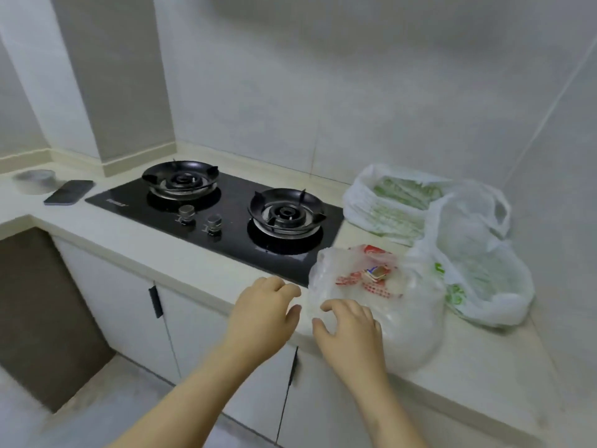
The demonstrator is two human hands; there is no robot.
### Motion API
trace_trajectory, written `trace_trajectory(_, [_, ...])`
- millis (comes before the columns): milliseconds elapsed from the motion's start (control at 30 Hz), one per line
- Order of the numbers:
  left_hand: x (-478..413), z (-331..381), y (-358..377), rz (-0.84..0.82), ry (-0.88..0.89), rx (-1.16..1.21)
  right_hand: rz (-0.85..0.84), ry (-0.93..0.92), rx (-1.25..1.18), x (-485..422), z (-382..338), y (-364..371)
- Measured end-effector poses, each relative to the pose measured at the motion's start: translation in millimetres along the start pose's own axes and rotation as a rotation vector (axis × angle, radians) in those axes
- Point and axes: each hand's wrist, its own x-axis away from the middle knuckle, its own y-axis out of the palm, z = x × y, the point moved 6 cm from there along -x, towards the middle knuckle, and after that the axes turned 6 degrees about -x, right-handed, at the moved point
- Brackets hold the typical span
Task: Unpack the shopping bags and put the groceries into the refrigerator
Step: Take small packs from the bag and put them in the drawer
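left hand (263, 307): over the bench (468, 367) front edge, just left of the near bag (397, 318); fingers loosely curled, holds nothing
right hand (350, 333): at the near bag's front-left side; fingers spread and curved, nothing gripped; contact with the plastic: can't tell
hands: side by side, close, not touching
near bag: translucent white plastic, on the bench right of the gas hob (226, 218); red-printed packets (371, 281) visible inside
2nd bag (481, 276): white with green print, just right of the near bag, mouth open
3rd bag (387, 208): behind both, by the wall, green vegetables inside
gas hob: black glass, 2 burners, 2 knobs
phone (69, 192): dark, flat, left of the hob
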Motion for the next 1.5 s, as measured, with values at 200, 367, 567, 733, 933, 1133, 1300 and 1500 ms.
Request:
trace_trajectory(200, [-80.9, 33.2, 39.0, 0.003, 0.265, 0.068, 0.108, 0.197, 0.072, -52.1, 56.2, -24.6])
trace_trajectory(367, [-132.1, 59.6, 82.9, -0.11, 0.496, -0.071, 0.14, 0.289, 0.089, -83.7, 88.0, -30.4])
trace_trajectory(567, [-171.0, 87.4, 144.9, -0.397, 0.643, -0.361, 0.088, 0.388, 0.108, -102.6, 127.7, -24.5])
trace_trajectory(733, [-195.2, 90.3, 173.8, -0.447, 0.628, -0.41, 0.047, 0.386, 0.098, -130.8, 150.9, -19.6])
trace_trajectory(933, [-222.5, 94.4, 187.7, -0.363, 0.463, -0.284, -0.033, 0.334, 0.062, -158.5, 181.3, -19.2])
trace_trajectory(1133, [-229.3, 101.9, 217.1, -0.463, 0.363, -0.181, -0.103, 0.287, 0.075, -180.4, 203.0, -15.8])
trace_trajectory(1300, [-225.6, 92.6, 238.0, -0.515, 0.323, -0.213, -0.124, 0.238, 0.082, -188.5, 206.0, -13.7])
trace_trajectory(1500, [-227.2, 88.5, 246.2, -0.634, 0.275, -0.178, -0.118, 0.218, 0.105, -199.3, 209.9, -12.6])
